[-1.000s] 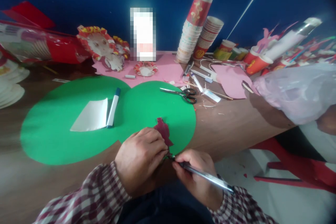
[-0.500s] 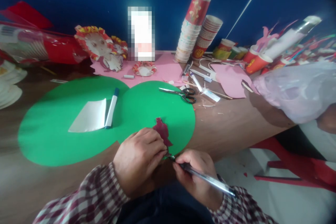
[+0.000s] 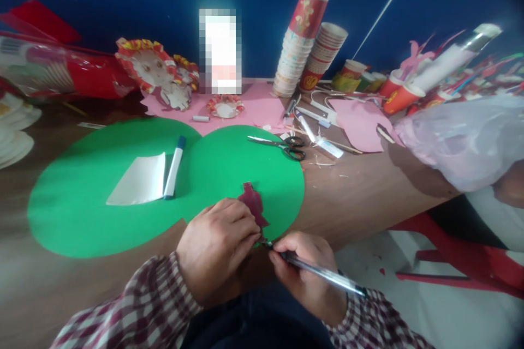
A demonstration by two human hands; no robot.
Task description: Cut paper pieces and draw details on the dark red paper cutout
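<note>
My left hand is closed on a dark red paper cutout, which sticks out past the fingers over the near edge of the green card. Between the thumb and fingers of my right hand is a clear-barrelled pen. Its tip points left and meets the lower end of the cutout, close to my left fingertips. Whatever mark the tip makes there is too small to see. Black-handled scissors lie at the card's right edge. A white marker with a blue cap rests beside a white paper sheet.
Stacked paper cups rise at the back, near pink paper and scattered pens. On the left are paper-plate crafts and red plastic packaging. A translucent plastic bag lies right, near another person's arm and a red stool.
The back end of the pen has tilted up slightly in my right hand. My left hand and the dark red cutout have stayed in place.
</note>
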